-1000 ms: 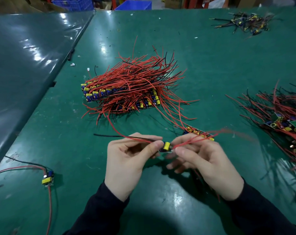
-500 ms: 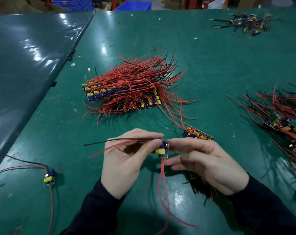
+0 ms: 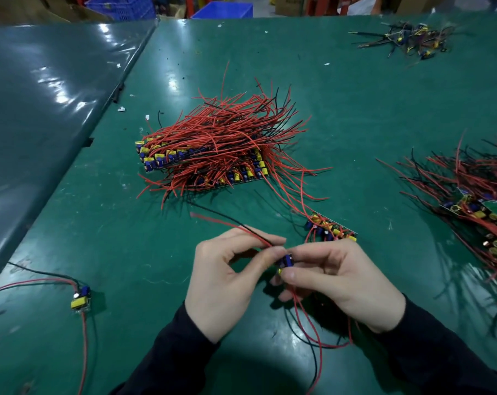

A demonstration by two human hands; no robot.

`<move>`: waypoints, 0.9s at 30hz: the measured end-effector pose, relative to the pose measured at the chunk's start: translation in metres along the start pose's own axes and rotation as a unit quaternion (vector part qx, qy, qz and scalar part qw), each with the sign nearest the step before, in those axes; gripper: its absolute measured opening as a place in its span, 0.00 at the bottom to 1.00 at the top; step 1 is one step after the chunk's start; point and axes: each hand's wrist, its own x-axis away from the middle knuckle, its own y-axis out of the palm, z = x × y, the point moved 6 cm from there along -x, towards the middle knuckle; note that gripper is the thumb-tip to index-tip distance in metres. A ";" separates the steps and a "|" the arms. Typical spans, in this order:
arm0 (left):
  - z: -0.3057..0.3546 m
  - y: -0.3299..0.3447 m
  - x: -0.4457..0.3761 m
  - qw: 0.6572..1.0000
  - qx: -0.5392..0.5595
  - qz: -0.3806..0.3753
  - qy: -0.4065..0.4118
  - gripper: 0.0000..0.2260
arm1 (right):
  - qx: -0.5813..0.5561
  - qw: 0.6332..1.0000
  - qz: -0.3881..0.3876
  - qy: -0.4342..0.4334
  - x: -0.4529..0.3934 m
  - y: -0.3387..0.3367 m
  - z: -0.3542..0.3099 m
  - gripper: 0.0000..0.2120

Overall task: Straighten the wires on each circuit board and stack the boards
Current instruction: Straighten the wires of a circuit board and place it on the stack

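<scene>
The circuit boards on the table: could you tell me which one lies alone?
The single board near the table's left edge; the others sit in piles or in the hands.

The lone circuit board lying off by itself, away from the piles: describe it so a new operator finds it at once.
Start at the green table and go to its near-left corner, left of the left hand. There lies the single circuit board, with a yellow block and a blue part. Unlike the big stack and right-hand heap, it sits alone, with red and black wires trailing left and a red one toward the near edge.

Tabletop (image 3: pixel 355 115) showing glossy green covering, scuffed, catching glare. My fingers (image 3: pixel 291 273) pinching smooth plastic-coated red wires (image 3: pixel 304 312). Matt dark cloth sleeves (image 3: pixel 167 354) covering my wrists.
</scene>
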 end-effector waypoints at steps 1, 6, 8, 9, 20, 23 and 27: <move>-0.003 0.000 0.000 1.000 0.009 0.000 -0.016 0.04 | 0.005 1.000 0.005 -0.012 -0.001 0.000 0.000 0.11; -0.010 0.007 0.002 0.991 0.100 -0.037 -0.077 0.06 | 0.037 0.998 0.004 -0.046 0.001 0.002 -0.001 0.07; -0.011 0.010 0.003 0.984 0.141 -0.048 -0.097 0.07 | 0.046 0.998 -0.002 -0.043 0.001 0.003 0.000 0.05; -0.011 0.011 0.004 0.982 0.150 -0.053 -0.104 0.07 | 0.048 0.998 -0.002 -0.041 0.001 0.003 0.000 0.05; -0.014 0.017 0.008 0.983 0.119 -0.063 -0.123 0.07 | 0.076 0.997 0.026 -0.017 -0.001 0.005 0.000 0.04; -0.016 0.019 0.010 0.979 0.133 -0.063 -0.139 0.06 | 0.114 0.992 0.045 -0.029 0.000 0.005 0.000 0.06; -0.023 0.014 0.008 0.971 0.161 -0.035 -0.176 0.06 | 0.123 0.992 0.036 -0.011 0.000 0.007 0.003 0.11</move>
